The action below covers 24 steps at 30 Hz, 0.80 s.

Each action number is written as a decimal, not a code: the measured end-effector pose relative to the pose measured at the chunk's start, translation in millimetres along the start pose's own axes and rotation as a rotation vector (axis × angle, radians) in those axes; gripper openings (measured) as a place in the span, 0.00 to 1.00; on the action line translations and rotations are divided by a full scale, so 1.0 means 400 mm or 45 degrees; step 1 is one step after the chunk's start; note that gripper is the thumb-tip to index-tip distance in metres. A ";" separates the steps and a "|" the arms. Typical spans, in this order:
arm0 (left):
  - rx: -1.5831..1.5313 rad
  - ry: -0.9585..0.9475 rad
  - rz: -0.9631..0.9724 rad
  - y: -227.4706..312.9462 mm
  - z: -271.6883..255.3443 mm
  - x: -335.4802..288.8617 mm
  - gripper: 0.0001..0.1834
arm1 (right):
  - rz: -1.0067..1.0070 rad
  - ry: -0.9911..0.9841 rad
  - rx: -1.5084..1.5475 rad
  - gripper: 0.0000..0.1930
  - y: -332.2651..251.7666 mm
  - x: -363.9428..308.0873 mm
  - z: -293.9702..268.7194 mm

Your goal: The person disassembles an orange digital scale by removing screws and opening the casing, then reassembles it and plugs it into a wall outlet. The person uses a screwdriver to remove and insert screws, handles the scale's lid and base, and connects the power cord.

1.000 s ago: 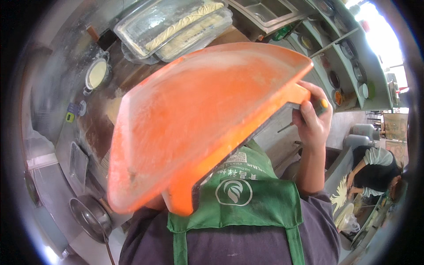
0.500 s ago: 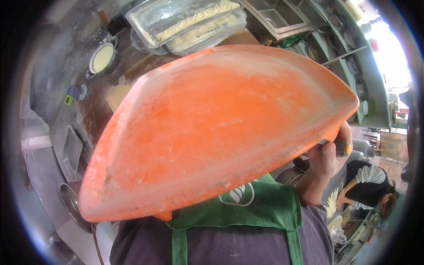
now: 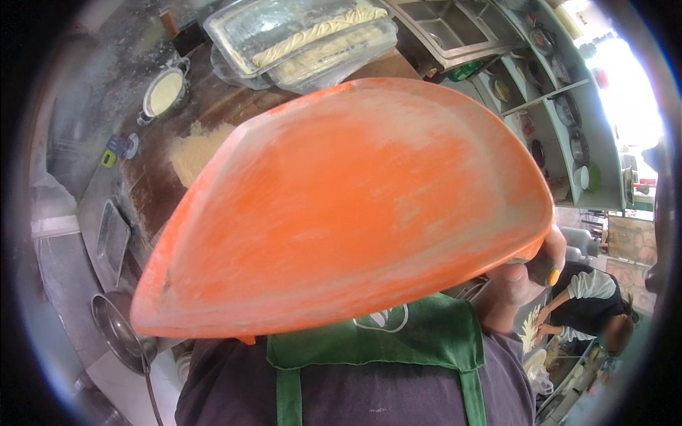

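Note:
A large, shallow orange plastic pan, dusted with flour, is raised in front of my chest and fills the middle of the view. At its lower right rim, my right hand is closed around a dark handle with a yellow end. The same hand presses against the pan's edge; the pan covers the rest of that tool. My left hand does not show. Beyond the pan, light flour lies on the brown wooden worktop.
Past the worktop sit a clear tray with twisted dough and a pot with pale contents. A sink and shelves with pans stand far right. At lower right another person handles dough strips. A metal pan is at left.
The orange pan has tilted, and its right end has drawn in to the left. My right hand has moved slightly lower with it. More of the floured worktop and shelves shows.

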<state>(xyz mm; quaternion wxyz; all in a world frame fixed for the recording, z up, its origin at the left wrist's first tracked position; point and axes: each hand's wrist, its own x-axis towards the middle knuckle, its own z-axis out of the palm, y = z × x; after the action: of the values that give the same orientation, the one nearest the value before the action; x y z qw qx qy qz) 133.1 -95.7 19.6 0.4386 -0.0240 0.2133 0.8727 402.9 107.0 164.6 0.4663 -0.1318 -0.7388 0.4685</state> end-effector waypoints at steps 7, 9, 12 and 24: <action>0.030 -0.005 -0.013 0.005 -0.003 0.014 0.43 | -0.071 -0.023 0.082 0.36 0.006 -0.007 0.020; 0.045 -0.007 -0.021 0.009 -0.005 0.021 0.43 | -0.064 -0.071 0.165 0.36 0.009 0.001 0.025; 0.075 -0.017 -0.031 0.019 -0.007 0.036 0.43 | 0.087 -0.015 0.342 0.33 0.019 0.035 0.029; 0.243 -0.114 -0.108 0.087 0.010 0.155 0.43 | 1.500 -0.051 1.041 0.19 0.243 0.164 0.058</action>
<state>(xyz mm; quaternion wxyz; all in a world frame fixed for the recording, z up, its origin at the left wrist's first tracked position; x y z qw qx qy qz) 68.6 -65.8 21.2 0.4845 0.0477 0.2744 0.8293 325.8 186.3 119.5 0.1342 -0.3149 -0.3187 0.8839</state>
